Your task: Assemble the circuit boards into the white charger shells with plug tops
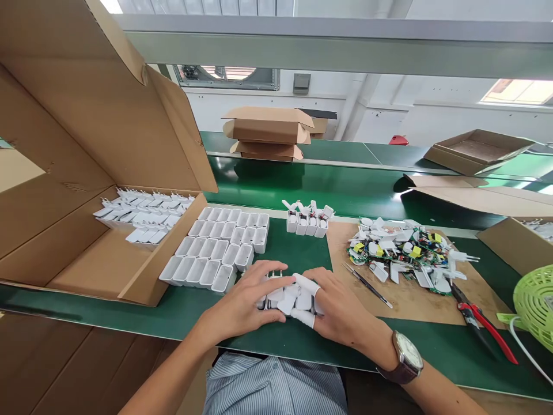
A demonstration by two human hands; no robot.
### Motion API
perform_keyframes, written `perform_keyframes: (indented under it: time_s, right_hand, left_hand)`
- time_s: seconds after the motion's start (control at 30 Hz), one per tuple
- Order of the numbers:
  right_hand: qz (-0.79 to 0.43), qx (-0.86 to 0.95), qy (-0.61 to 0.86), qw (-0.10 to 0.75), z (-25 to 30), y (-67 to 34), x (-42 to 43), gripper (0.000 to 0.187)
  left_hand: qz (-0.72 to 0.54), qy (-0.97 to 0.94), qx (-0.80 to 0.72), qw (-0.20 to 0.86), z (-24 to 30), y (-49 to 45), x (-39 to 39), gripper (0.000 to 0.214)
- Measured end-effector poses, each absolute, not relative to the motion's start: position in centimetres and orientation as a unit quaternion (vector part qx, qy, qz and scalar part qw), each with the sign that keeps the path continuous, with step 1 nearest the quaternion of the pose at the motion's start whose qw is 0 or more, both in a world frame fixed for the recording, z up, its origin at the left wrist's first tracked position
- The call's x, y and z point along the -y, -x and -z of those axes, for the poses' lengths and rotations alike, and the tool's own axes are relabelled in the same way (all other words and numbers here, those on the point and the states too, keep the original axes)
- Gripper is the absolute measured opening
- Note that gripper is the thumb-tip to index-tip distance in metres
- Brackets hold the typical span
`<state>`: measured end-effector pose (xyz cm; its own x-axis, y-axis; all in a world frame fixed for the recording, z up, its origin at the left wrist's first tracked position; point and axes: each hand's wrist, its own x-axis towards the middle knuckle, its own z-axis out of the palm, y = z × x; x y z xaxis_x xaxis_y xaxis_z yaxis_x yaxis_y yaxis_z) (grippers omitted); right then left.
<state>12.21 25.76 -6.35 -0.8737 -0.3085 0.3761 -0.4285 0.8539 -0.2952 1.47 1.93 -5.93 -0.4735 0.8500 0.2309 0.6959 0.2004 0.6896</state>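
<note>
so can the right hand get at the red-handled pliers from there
Probably yes: the red-handled pliers lie uncovered to the side of the right hand, only flat brown cardboard between, though it grips white plastic charger shells.

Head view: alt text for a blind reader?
The left hand and right hand cup a cluster of white charger housings on a green bench. Rows of empty housings and an open cardboard box lie left; circuit boards, tweezers and red-handled pliers lie right.
</note>
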Motion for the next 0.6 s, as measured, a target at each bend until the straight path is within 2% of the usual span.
perform_keyframes:
  time_s: [0.17, 0.27, 0.33, 0.43, 0.47, 0.53, 0.6]
  right_hand:
    - [-0.232, 0.945, -0.187, 0.137, 5.9, -11.5, -26.1, 0.018]
    - [-0.256, 0.945, -0.166, 0.116, 5.7, -11.6, -26.3, 0.014]
    - [-0.27, 0.941, -0.16, 0.124, 5.8, -12.1, -26.7, 0.027]
    - [-0.281, 0.935, -0.16, 0.144, 6.3, -13.4, -27.8, 0.074]
    - [-0.285, 0.934, -0.158, 0.145, 6.5, -13.8, -28.3, 0.084]
    - [-0.304, 0.933, -0.144, 0.128, 7.0, -14.4, -29.3, 0.09]
    - [-0.349, 0.925, -0.114, 0.098, 7.8, -14.7, -30.0, 0.085]
  left_hand:
    - [-0.385, -0.564, -0.728, 0.068, 5.7, -0.4, -3.0, 0.023]
    - [-0.401, -0.559, -0.725, 0.051, 6.0, -0.1, -3.4, 0.017]
    - [-0.408, -0.552, -0.726, 0.041, 6.2, -0.1, -3.6, 0.017]
    - [-0.424, -0.55, -0.719, 0.016, 6.6, -0.4, -3.5, 0.017]
    - [-0.43, -0.546, -0.719, 0.007, 6.8, -0.5, -3.4, 0.019]
    - [-0.444, -0.514, -0.734, -0.011, 7.3, -1.0, -3.3, 0.033]
    - [-0.478, -0.447, -0.755, -0.032, 7.9, -1.6, -3.4, 0.054]
